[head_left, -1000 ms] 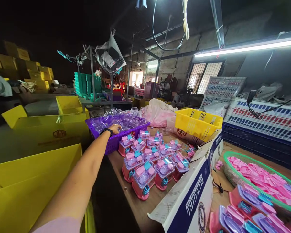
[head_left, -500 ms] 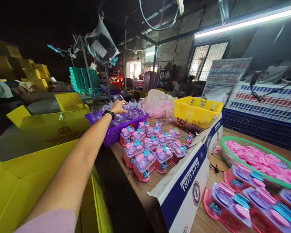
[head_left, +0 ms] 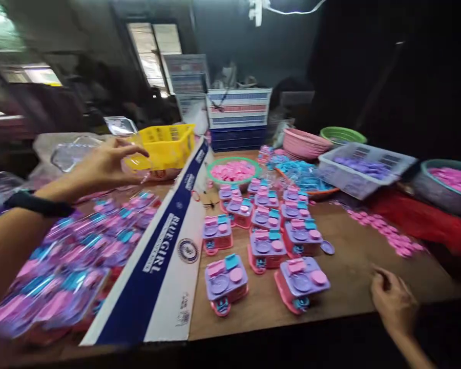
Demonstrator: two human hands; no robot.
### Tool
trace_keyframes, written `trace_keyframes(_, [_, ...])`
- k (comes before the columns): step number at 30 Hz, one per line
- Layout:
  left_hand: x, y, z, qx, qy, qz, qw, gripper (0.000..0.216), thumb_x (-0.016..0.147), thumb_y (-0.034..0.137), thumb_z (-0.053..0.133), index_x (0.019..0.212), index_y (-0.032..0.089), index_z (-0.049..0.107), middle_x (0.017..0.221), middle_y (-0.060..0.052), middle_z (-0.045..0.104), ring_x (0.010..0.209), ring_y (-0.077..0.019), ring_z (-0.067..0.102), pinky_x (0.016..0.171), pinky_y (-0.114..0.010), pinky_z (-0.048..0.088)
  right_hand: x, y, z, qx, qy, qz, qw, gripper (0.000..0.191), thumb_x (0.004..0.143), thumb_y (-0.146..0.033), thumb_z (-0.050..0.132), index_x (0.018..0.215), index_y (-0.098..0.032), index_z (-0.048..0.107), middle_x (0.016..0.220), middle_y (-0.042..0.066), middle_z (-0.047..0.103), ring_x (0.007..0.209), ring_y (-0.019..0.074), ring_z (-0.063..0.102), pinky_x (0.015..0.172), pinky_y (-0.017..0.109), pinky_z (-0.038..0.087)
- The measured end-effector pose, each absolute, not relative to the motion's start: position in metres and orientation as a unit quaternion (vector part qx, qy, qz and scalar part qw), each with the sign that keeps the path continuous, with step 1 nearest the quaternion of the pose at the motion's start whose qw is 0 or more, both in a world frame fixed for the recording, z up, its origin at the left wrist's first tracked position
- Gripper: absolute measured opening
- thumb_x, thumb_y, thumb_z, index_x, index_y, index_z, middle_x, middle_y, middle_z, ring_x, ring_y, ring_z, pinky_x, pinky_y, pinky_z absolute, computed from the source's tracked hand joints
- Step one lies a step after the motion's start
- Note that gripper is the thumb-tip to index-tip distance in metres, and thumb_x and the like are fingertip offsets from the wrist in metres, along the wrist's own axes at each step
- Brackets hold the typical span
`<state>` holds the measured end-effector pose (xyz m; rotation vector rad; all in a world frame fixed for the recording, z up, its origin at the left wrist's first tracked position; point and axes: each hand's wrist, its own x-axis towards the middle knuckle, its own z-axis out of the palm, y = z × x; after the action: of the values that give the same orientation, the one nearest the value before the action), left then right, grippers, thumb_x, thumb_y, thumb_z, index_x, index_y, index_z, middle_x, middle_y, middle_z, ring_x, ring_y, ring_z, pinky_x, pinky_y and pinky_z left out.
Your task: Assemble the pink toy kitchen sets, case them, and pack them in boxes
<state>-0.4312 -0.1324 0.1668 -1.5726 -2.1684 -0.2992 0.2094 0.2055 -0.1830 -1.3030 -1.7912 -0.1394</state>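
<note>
Clear, thin-walled plastic covers are held in the left hand, above the table; they seem to be pinched by their edges so that the walls are not crushed. Thumb and fingers are kept slightly apart by the plastic, and how many covers are gripped cannot be told through the blur. A white-and-blue printed cardboard strip is stood along the table, perhaps so that the clear-covered pink-and-purple toy boxes on its left are kept apart from the uncovered pink toy boxes with lilac tops on its right, which are set in loose rows, tops upward. The left forearm is stretched in from the left edge, a black wristband worn on it. The right hand is placed low at the table's near edge, fingers loosely curled, near scattered round pink plastic pieces; whether anything is grasped cannot be told, its underside being hidden
</note>
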Motion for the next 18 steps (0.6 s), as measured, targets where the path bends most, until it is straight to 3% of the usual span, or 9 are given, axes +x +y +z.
trace_keyframes(2, [-0.391, -0.062, 0.16, -0.64, -0.735, -0.116, 0.19, 0.053, 0.079, 0.058, 0.07, 0.122, 0.027, 0.068, 0.121, -0.004, 0.052, 0.114, -0.0226, 0.052, 0.108, -0.044, 0.043, 0.227, 0.206, -0.198, -0.523, -0.716, -0.062, 0.457, 0.043, 0.096, -0.046, 0.041, 0.087, -0.016, 0.07, 0.076, 0.015, 0.069, 0.07, 0.0314, 0.066, 0.064, 0.042, 0.05])
trace_keyframes(5, [-0.325, 0.044, 0.141, -0.706, -0.691, -0.083, 0.136, 0.054, 0.072, 0.037, 0.079, 0.123, 0.025, 0.069, 0.126, -0.006, 0.051, 0.117, -0.0255, 0.052, 0.107, -0.044, 0.043, 0.222, 0.211, -0.209, -0.525, -0.698, -0.047, 0.485, 0.037, 0.092, -0.043, 0.044, 0.091, -0.016, 0.07, 0.083, 0.016, 0.073, 0.072, 0.0315, 0.067, 0.066, 0.041, 0.048])
trace_keyframes(7, [-0.286, 0.112, 0.125, -0.736, -0.668, -0.057, 0.095, 0.056, 0.068, 0.026, 0.08, 0.124, 0.023, 0.069, 0.121, -0.007, 0.052, 0.113, -0.0274, 0.054, 0.104, -0.043, 0.046, 0.216, 0.211, -0.209, -0.53, -0.688, -0.034, 0.495, 0.037, 0.095, -0.043, 0.044, 0.093, -0.016, 0.07, 0.084, 0.016, 0.074, 0.072, 0.0299, 0.067, 0.067, 0.039, 0.048])
trace_keyframes(12, [-0.213, 0.258, 0.089, -0.79, -0.609, -0.015, 0.059, 0.064, 0.065, 0.015, 0.081, 0.127, 0.021, 0.068, 0.119, -0.01, 0.054, 0.113, -0.0303, 0.056, 0.101, -0.042, 0.047, 0.217, 0.204, -0.207, -0.504, -0.7, -0.045, 0.505, 0.04, 0.107, -0.043, 0.043, 0.1, -0.015, 0.07, 0.086, 0.012, 0.073, 0.071, 0.026, 0.067, 0.07, 0.037, 0.048])
trace_keyframes(18, [-0.178, 0.361, 0.053, -0.798, -0.601, 0.039, 0.024, 0.066, 0.06, 0.006, 0.081, 0.123, 0.022, 0.071, 0.127, -0.011, 0.059, 0.121, -0.0324, 0.059, 0.108, -0.044, 0.046, 0.215, 0.203, -0.209, -0.503, -0.69, -0.044, 0.519, 0.035, 0.11, -0.04, 0.046, 0.103, -0.016, 0.07, 0.089, 0.01, 0.073, 0.075, 0.0241, 0.068, 0.07, 0.034, 0.048])
